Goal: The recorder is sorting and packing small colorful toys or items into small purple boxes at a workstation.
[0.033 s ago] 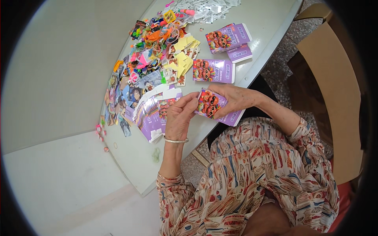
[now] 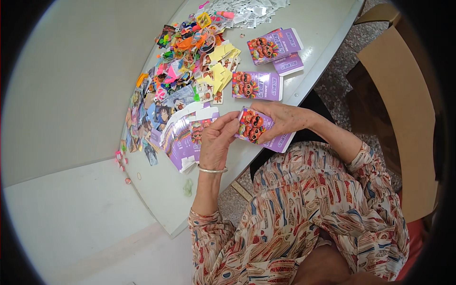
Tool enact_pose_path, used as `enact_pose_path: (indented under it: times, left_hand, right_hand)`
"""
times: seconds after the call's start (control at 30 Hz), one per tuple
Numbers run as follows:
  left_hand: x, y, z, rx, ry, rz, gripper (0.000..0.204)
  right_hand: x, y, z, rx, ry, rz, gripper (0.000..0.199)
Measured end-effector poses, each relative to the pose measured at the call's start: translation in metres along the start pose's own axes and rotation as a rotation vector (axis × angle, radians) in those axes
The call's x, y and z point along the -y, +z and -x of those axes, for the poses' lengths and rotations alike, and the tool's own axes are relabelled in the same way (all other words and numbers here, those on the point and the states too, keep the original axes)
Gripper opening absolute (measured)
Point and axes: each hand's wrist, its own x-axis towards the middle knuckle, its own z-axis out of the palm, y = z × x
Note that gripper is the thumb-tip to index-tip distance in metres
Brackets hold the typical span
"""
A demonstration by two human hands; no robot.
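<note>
A small purple printed carton (image 2: 253, 127) with cartoon figures is between my hands, over the table's near edge. My right hand (image 2: 289, 119) grips it from the right, fingers along the top side and thumb on the lower side. At its left end, the thumb and fingertips of my left hand (image 2: 218, 140) pinch the edge; the flap there is mostly hidden. Just left of that hand lies a fanned stack of flat purple cartons (image 2: 178, 142). Beyond my right hand, a shaped purple carton (image 2: 256, 86) rests on the table.
Two more purple cartons (image 2: 275, 46) overlap farther back. A heap of small colourful toys (image 2: 190, 45), yellow cards (image 2: 219, 73), picture cards (image 2: 142, 116) and white sachets (image 2: 251, 12) covers the far left. A brown cardboard box (image 2: 403, 114) stands at the right, off the table.
</note>
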Motion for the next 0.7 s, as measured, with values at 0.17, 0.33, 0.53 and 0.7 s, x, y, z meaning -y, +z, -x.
enact_pose_path:
  times: [0.17, 0.33, 0.53, 0.7]
  left_hand:
    - [0.001, 0.006, 0.001, -0.068, 0.034, -0.071, 0.025]
    - [0.01, 0.01, 0.003, -0.161, 0.226, -0.287, 0.025]
    - [0.007, 0.018, 0.013, -0.053, 0.462, -0.76, 0.032]
    - [0.03, 0.022, 0.017, -0.146, 0.501, -0.609, 0.035]
  right_hand:
    - [-0.001, 0.0, 0.001, -0.001, -0.037, -0.036, 0.065]
    - [0.0, 0.001, 0.002, -0.003, -0.002, -0.034, 0.062]
    - [-0.001, 0.003, 0.004, -0.066, 0.004, -0.144, 0.05]
    - [0.007, 0.004, 0.004, -0.037, 0.013, -0.132, 0.048]
